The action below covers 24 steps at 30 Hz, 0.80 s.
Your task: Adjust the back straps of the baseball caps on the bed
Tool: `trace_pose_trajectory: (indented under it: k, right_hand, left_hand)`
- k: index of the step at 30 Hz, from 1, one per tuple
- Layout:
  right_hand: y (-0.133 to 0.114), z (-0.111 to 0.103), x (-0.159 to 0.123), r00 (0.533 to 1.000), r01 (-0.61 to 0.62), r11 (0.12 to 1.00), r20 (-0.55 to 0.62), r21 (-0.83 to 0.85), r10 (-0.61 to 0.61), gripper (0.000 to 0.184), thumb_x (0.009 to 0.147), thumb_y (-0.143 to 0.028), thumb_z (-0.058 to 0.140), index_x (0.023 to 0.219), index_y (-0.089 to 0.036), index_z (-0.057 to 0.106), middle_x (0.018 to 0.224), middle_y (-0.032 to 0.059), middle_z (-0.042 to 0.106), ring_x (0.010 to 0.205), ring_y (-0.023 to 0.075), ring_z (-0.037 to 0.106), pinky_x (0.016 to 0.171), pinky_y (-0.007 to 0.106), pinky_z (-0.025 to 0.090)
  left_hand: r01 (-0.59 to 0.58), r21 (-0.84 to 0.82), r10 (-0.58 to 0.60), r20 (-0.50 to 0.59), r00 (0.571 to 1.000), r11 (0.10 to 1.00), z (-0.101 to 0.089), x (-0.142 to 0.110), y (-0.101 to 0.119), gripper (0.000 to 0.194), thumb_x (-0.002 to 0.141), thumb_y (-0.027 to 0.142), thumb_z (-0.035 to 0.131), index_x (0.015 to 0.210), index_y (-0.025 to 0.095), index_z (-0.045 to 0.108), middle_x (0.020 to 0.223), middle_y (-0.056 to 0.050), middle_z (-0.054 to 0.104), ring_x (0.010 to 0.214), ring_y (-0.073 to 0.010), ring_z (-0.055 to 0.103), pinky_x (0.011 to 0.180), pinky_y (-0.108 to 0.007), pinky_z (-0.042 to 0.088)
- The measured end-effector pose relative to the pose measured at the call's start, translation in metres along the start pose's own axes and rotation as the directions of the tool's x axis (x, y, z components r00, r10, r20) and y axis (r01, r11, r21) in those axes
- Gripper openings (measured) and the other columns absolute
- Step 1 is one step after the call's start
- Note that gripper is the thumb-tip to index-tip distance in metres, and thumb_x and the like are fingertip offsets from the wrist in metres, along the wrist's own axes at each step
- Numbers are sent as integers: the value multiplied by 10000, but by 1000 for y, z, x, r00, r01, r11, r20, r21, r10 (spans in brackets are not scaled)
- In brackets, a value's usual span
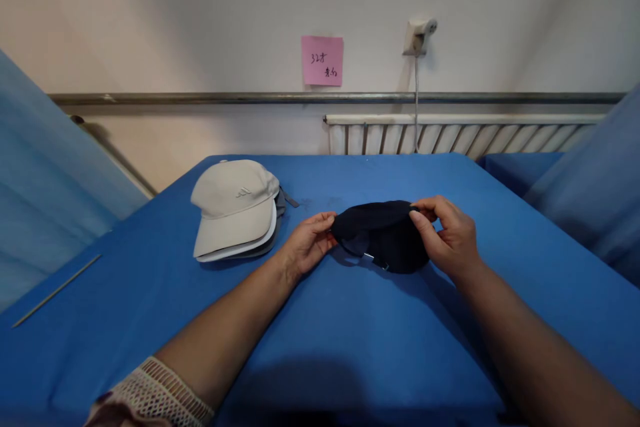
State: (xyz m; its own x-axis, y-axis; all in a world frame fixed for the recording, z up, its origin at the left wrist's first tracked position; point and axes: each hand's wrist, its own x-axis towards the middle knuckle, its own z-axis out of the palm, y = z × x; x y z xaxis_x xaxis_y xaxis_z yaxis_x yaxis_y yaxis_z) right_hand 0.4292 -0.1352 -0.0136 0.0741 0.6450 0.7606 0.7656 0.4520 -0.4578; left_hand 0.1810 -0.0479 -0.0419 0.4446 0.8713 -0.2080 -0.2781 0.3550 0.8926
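A black baseball cap [385, 237] is held between my two hands above the middle of the blue-covered table [320, 340]. My left hand [313, 240] pinches its left edge, and my right hand [447, 233] grips its upper right edge between thumb and fingers. The cap's strap with a small metal buckle hangs on the side toward me. To the left lies a stack of caps, with a beige cap [237, 197] on top, its brim toward me. Below it show a white brim and a grey cap [277, 227], mostly hidden.
A thin stick [57, 290] lies at the table's left side. Behind the table are a wall with a pink note [323, 61], a metal rail [250, 99], a radiator [450, 137] and a plugged-in socket [416, 38]. Blue curtains [55, 180] hang on both sides.
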Motion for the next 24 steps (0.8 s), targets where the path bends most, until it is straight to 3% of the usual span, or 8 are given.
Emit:
trace_pose_trajectory:
  k: [4,6,8,10,13,17,20,24]
  right_hand:
    - [3,7,0,991,-100,990,97,98,90,128,883,-312,549,866,-213,628,737,7,604,679,156,566,647,299,457]
    - [4,13,-2,976,-186,970,138,154,166,142,874,-335,566,859,-211,634,712,0,598,639,144,550,606,282,449]
    - [5,19,-5,958,-269,943,152,194,242,165,867,-360,580,854,-205,636,685,-5,589,598,133,529,562,266,435]
    - [7,24,-7,944,-323,921,135,216,300,190,857,-382,593,852,-198,636,665,-7,584,574,127,519,544,261,433]
    - [8,25,-8,934,-356,911,66,209,350,219,839,-408,615,861,-192,642,667,1,598,569,130,527,541,264,441]
    - [-4,15,-5,924,-370,910,-24,187,381,230,822,-418,635,854,-191,646,672,3,612,546,122,526,521,259,438]
    - [-15,5,-3,924,-368,910,-38,192,381,226,819,-415,644,862,-193,647,659,-6,606,522,110,513,500,248,426]
    - [-19,3,-3,924,-363,916,-57,172,377,221,811,-408,657,844,-191,640,625,-17,576,512,105,498,498,244,422]
  left_hand:
    - [21,76,-16,-65,998,997,-6,6,-5,224,753,249,708,914,148,589,853,-42,630,748,-126,618,718,-266,512]
    - [-11,185,37,-137,990,983,-6,9,-10,244,755,258,700,932,146,574,857,-43,626,755,-130,616,721,-273,509]
    - [-90,376,188,-232,954,922,-4,10,-12,239,762,248,675,949,150,565,901,-59,631,802,-150,618,757,-308,512]
    - [-179,611,401,-248,882,771,-1,8,-11,228,773,243,649,969,162,565,955,-69,633,865,-171,614,803,-340,508]
    - [-338,816,617,-30,786,470,7,-5,-6,219,808,258,599,1011,184,561,1036,-74,623,932,-186,605,851,-364,497]
    - [-557,819,640,358,680,134,19,-26,-4,312,798,242,613,1090,204,511,1209,-109,575,1145,-239,546,983,-437,443]
    - [-663,748,532,550,644,30,24,-32,-4,416,777,261,656,1148,201,477,1283,-136,544,1228,-266,504,1034,-469,406]
    - [-694,717,460,638,618,-62,24,-30,-5,439,794,191,614,1205,191,461,1334,-155,527,1260,-275,491,1032,-500,395]
